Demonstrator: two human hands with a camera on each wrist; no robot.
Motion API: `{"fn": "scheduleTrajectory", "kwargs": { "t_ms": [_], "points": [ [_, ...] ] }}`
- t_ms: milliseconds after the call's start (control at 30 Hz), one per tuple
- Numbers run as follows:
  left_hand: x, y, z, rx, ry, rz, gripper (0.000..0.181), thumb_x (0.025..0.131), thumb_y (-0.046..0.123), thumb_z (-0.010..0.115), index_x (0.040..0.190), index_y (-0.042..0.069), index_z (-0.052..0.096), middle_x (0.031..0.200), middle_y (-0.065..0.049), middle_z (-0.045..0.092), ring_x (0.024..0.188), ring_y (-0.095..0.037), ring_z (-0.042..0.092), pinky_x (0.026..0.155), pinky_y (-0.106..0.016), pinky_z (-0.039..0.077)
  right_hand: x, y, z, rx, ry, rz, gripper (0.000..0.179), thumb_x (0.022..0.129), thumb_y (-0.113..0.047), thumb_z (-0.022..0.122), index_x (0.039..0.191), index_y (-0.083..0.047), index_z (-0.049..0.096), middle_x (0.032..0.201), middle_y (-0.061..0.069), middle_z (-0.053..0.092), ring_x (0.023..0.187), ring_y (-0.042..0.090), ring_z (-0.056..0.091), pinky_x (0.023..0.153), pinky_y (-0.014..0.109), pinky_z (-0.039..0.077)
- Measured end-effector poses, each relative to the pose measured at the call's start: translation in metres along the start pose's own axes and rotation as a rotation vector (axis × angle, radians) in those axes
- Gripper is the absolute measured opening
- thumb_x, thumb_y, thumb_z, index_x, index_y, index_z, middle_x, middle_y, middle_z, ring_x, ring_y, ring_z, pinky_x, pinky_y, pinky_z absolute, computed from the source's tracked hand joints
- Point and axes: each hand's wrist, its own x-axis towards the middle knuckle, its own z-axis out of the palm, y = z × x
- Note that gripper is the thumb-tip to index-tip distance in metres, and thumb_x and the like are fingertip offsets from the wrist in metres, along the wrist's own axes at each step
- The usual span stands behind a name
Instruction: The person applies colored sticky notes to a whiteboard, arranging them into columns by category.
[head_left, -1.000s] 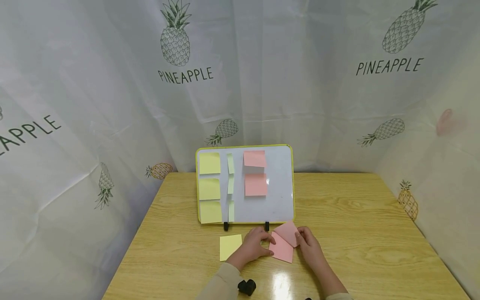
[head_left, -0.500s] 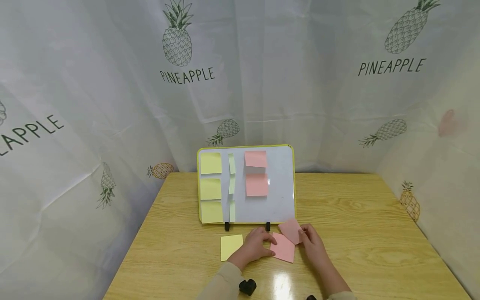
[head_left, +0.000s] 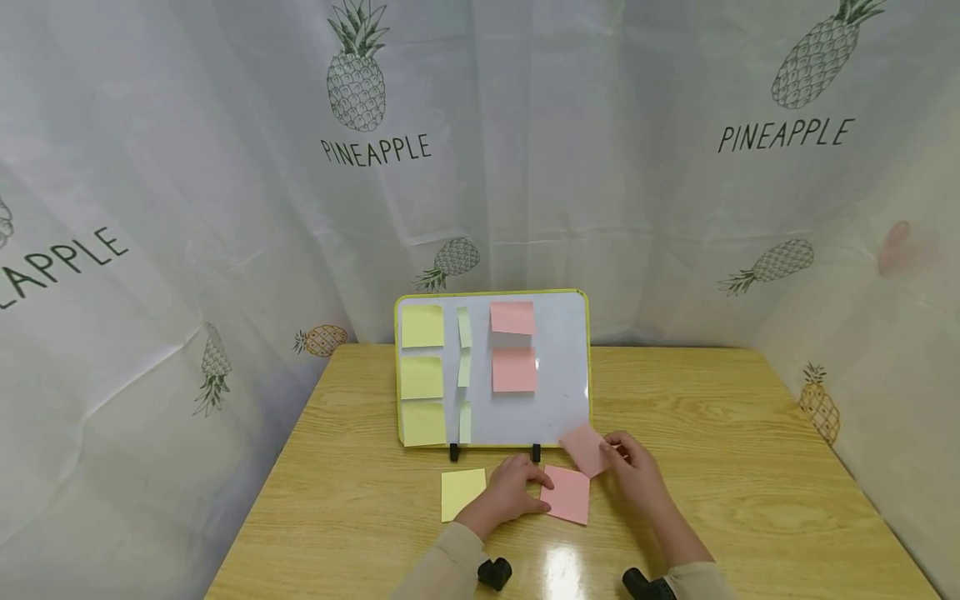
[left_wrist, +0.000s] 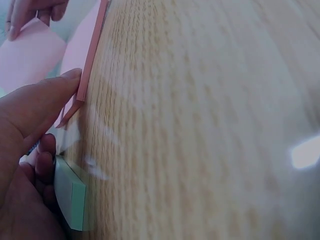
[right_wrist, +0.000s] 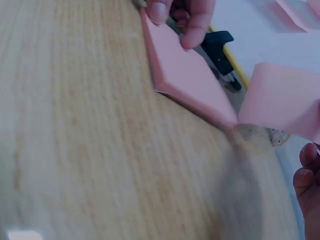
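My right hand (head_left: 633,467) pinches the edge of a single loose pink sticky note (head_left: 583,450), lifted off the pad and overlapping the whiteboard's lower right corner in the head view. My left hand (head_left: 510,490) holds the left edge of the pink sticky note pad (head_left: 567,495) lying on the table, its thumb (left_wrist: 60,87) at the pad's near side in the left wrist view. From the right wrist, the loose note (right_wrist: 282,100) shows close to the pad's (right_wrist: 187,75) far corner. A small green pad (left_wrist: 72,195) sits by the left hand's curled lower fingers.
A yellow-rimmed whiteboard (head_left: 562,367) stands upright on black feet (head_left: 536,452). It bears yellow notes (head_left: 422,326), narrow green strips (head_left: 464,368) and two pink notes (head_left: 513,370). A yellow pad (head_left: 459,493) lies left of my left hand on the wooden table (head_left: 712,467).
My right hand has moved up and slightly right, drawing the pink note away from the pad toward the whiteboard. The left hand has stayed on the pad.
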Motion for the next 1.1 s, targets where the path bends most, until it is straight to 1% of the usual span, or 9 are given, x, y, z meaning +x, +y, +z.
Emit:
{"fn": "scheduleTrajectory", "kwargs": {
  "t_ms": [133, 267, 433, 500, 567, 767, 833, 967, 1100],
  "points": [
    [-0.001, 0.0, 0.0, -0.005, 0.004, 0.009, 0.02, 0.078, 0.032, 0.083, 0.096, 0.03, 0.074, 0.092, 0.013, 0.047, 0.085, -0.007, 0.042, 0.076, -0.027, 0.039, 0.004, -0.007, -0.005, 0.066, -0.002, 0.028, 0.013, 0.098, -0.014, 0.06, 0.1, -0.002, 0.064, 0.081, 0.012, 0.055, 0.063, 0.014, 0.047, 0.053, 0.026, 0.04],
    [-0.001, -0.001, 0.0, -0.012, 0.009, 0.021, 0.02, 0.078, 0.031, 0.083, 0.096, 0.029, 0.075, 0.091, 0.013, 0.046, 0.084, -0.007, 0.041, 0.075, -0.026, 0.038, 0.006, -0.012, -0.007, 0.095, -0.021, 0.04, 0.015, 0.096, -0.014, 0.063, 0.101, -0.001, 0.066, 0.084, 0.016, 0.059, 0.062, 0.017, 0.053, 0.054, 0.027, 0.044],
    [-0.001, -0.001, 0.0, -0.015, 0.015, 0.024, 0.02, 0.078, 0.032, 0.083, 0.095, 0.03, 0.074, 0.091, 0.013, 0.046, 0.085, -0.007, 0.042, 0.075, -0.027, 0.038, 0.004, -0.018, -0.005, 0.16, -0.025, 0.026, 0.017, 0.095, -0.013, 0.065, 0.102, 0.002, 0.067, 0.093, 0.015, 0.065, 0.07, 0.021, 0.065, 0.065, 0.034, 0.055],
    [-0.001, -0.001, 0.0, -0.016, 0.015, 0.023, 0.02, 0.078, 0.032, 0.083, 0.095, 0.031, 0.074, 0.091, 0.013, 0.046, 0.085, -0.007, 0.042, 0.075, -0.027, 0.038, 0.004, -0.019, -0.003, 0.187, -0.022, 0.009, 0.017, 0.094, -0.012, 0.066, 0.101, 0.003, 0.067, 0.093, 0.016, 0.066, 0.074, 0.022, 0.068, 0.07, 0.035, 0.056],
    [-0.001, -0.001, 0.0, -0.016, 0.015, 0.024, 0.02, 0.078, 0.032, 0.083, 0.095, 0.031, 0.074, 0.091, 0.013, 0.046, 0.084, -0.007, 0.041, 0.074, -0.027, 0.038, 0.003, -0.02, -0.002, 0.201, -0.017, -0.01, 0.017, 0.094, -0.012, 0.067, 0.101, 0.003, 0.069, 0.094, 0.016, 0.067, 0.078, 0.021, 0.069, 0.074, 0.032, 0.056],
    [-0.001, 0.0, -0.001, -0.006, 0.015, 0.025, 0.019, 0.078, 0.031, 0.083, 0.096, 0.03, 0.075, 0.091, 0.012, 0.047, 0.082, -0.006, 0.041, 0.072, -0.025, 0.037, 0.002, -0.021, 0.001, 0.188, 0.019, -0.046, 0.015, 0.089, -0.012, 0.072, 0.098, -0.001, 0.075, 0.097, 0.008, 0.069, 0.086, 0.01, 0.064, 0.075, 0.022, 0.053],
    [-0.001, 0.0, -0.001, -0.001, 0.015, 0.026, 0.019, 0.078, 0.031, 0.083, 0.096, 0.029, 0.075, 0.09, 0.012, 0.047, 0.083, -0.006, 0.041, 0.073, -0.025, 0.037, 0.0, -0.023, 0.001, 0.196, 0.03, -0.037, 0.015, 0.087, -0.013, 0.074, 0.097, -0.002, 0.076, 0.098, 0.008, 0.069, 0.087, 0.008, 0.062, 0.074, 0.022, 0.053],
    [0.0, 0.002, -0.001, 0.016, 0.02, 0.035, 0.02, 0.078, 0.031, 0.084, 0.096, 0.029, 0.075, 0.09, 0.012, 0.048, 0.083, -0.004, 0.042, 0.073, -0.024, 0.037, -0.003, -0.025, 0.004, 0.229, 0.027, 0.0, 0.018, 0.086, -0.011, 0.076, 0.1, 0.001, 0.075, 0.104, 0.013, 0.066, 0.091, 0.009, 0.062, 0.076, 0.023, 0.053],
    [0.0, 0.002, -0.001, 0.02, 0.021, 0.039, 0.021, 0.077, 0.032, 0.084, 0.096, 0.03, 0.075, 0.09, 0.013, 0.048, 0.083, -0.004, 0.043, 0.073, -0.023, 0.036, -0.004, -0.023, 0.006, 0.159, 0.015, -0.009, 0.022, 0.084, -0.013, 0.078, 0.103, -0.002, 0.076, 0.111, 0.012, 0.065, 0.101, 0.008, 0.06, 0.082, 0.02, 0.05]
  ]
}}
